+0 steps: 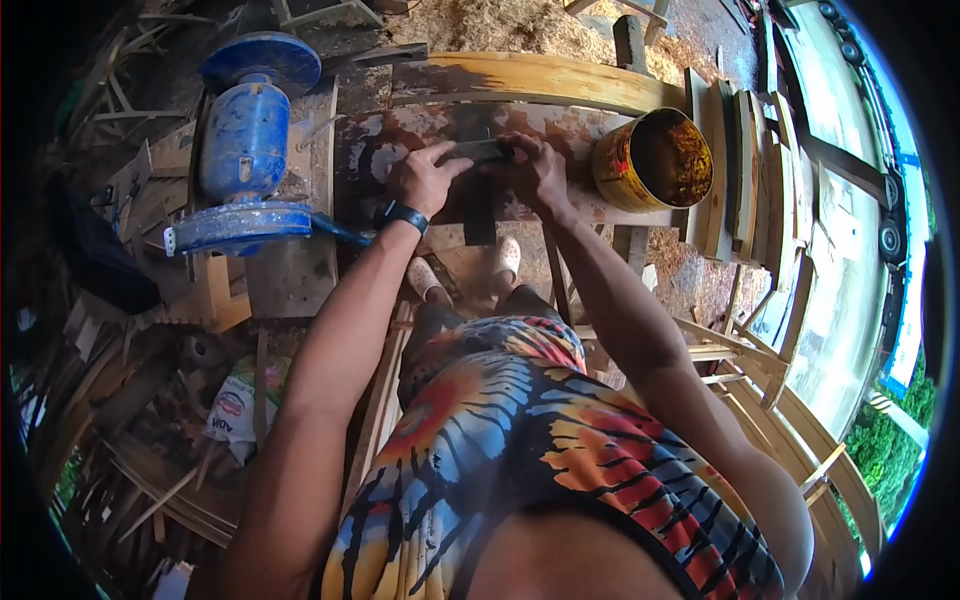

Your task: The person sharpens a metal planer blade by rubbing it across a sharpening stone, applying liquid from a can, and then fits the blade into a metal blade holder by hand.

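Over the worn, paint-stained bench [370, 200], my left hand [426, 178] pinches the left end of a thin, flat, dark grey piece [480, 151]. My right hand [537, 172] has its fingers closed around the right end of the same piece. Its exact kind is too small and dark to make out. Beneath it, a dark strip [480, 215] crosses the bench and reaches past the near edge. A yellow, rusty open bucket [622, 168] stands to the right of my right hand, with brown stains inside.
A blue bench grinder-like machine [245, 140] with a large disc sits at the left. A long wooden beam [540, 78] lies along the bench's far side. Planks [745, 170] stack at the right. Sawdust [500, 25] covers the ground beyond. Scrap wood and a printed bag [232, 408] lie lower left.
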Demonstrator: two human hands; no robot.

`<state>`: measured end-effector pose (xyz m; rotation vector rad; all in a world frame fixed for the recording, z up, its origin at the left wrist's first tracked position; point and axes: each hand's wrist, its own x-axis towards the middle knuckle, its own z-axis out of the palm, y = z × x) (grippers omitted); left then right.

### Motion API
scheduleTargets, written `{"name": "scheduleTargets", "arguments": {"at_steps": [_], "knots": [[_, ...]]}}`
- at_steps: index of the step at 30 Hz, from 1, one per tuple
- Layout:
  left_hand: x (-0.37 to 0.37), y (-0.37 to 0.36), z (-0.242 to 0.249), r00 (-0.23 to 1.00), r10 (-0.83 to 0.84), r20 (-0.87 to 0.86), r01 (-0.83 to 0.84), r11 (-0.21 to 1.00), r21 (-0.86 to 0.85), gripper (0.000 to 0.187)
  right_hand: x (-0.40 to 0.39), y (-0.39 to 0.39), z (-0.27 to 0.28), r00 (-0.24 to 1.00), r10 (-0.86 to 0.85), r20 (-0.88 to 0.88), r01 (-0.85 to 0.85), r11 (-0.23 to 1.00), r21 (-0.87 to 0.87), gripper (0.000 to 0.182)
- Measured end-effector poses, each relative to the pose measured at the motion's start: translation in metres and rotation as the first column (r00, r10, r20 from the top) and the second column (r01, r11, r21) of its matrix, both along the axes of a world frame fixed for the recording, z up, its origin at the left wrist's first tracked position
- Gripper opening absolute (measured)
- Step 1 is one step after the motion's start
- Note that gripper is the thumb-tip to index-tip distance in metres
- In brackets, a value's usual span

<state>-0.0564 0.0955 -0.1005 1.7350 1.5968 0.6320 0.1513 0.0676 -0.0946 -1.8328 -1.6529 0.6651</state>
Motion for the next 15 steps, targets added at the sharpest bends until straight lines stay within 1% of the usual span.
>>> {"name": "scheduleTargets", "arguments": {"at_steps": [3, 4, 5, 7, 8, 9, 10, 11, 12, 14, 15], "knots": [[-0.008, -0.037, -0.013, 0.987, -0.003, 0.162, 0.009, 0.999, -0.038, 0.045, -0.005, -0.032, -0.018, 0.987, 0.004, -0.160, -0.004, 1.000, 0.003, 0.052], [-0.009, -0.058, 0.012, 0.996, -0.027, 0.081, 0.034, 0.995, -0.091, 0.043, -0.013, -0.055, 0.004, 0.996, -0.018, 0.087, 0.013, 0.998, 0.062, 0.054], [-0.011, -0.075, 0.019, 0.992, -0.035, 0.118, 0.049, 0.992, -0.115, 0.042, -0.013, -0.073, -0.002, 0.998, -0.004, 0.056, -0.007, 0.979, 0.202, 0.056], [-0.005, -0.091, 0.000, 0.949, 0.019, 0.315, -0.014, 1.000, -0.015, 0.043, -0.014, -0.090, -0.006, 0.991, -0.057, -0.122, 0.063, 0.997, 0.041, 0.055], [-0.007, -0.083, -0.010, 0.957, -0.004, 0.291, 0.010, 1.000, -0.019, 0.042, -0.014, -0.081, -0.004, 0.995, -0.070, -0.071, 0.071, 0.997, 0.016, 0.054], [-0.005, -0.065, -0.003, 0.978, -0.035, 0.204, 0.039, 0.999, -0.016, 0.042, -0.014, -0.061, 0.002, 0.996, -0.083, -0.020, 0.083, 0.997, -0.009, 0.053], [-0.002, -0.044, 0.014, 0.991, -0.069, 0.115, 0.072, 0.997, -0.023, 0.043, -0.013, -0.046, 0.007, 0.995, -0.098, 0.033, 0.099, 0.994, -0.041, 0.051], [0.002, -0.024, 0.021, 0.994, -0.103, 0.027, 0.103, 0.994, -0.026, 0.043, -0.008, -0.028, 0.009, 0.994, -0.099, 0.039, 0.100, 0.995, -0.013, 0.050], [0.005, -0.005, 0.006, 0.989, -0.119, 0.091, 0.115, 0.992, 0.051, 0.044, -0.004, -0.009, 0.011, 0.994, -0.101, 0.046, 0.100, 0.995, 0.018, 0.050], [0.009, 0.012, -0.031, 0.966, -0.149, 0.210, 0.112, 0.977, 0.179, 0.046, -0.002, -0.010, 0.010, 0.994, -0.092, 0.055, 0.088, 0.994, 0.062, 0.049], [0.008, 0.000, -0.017, 0.976, -0.136, 0.170, 0.124, 0.989, 0.082, 0.045, -0.002, -0.017, 0.007, 0.995, -0.078, 0.058, 0.073, 0.994, 0.077, 0.050]]}}
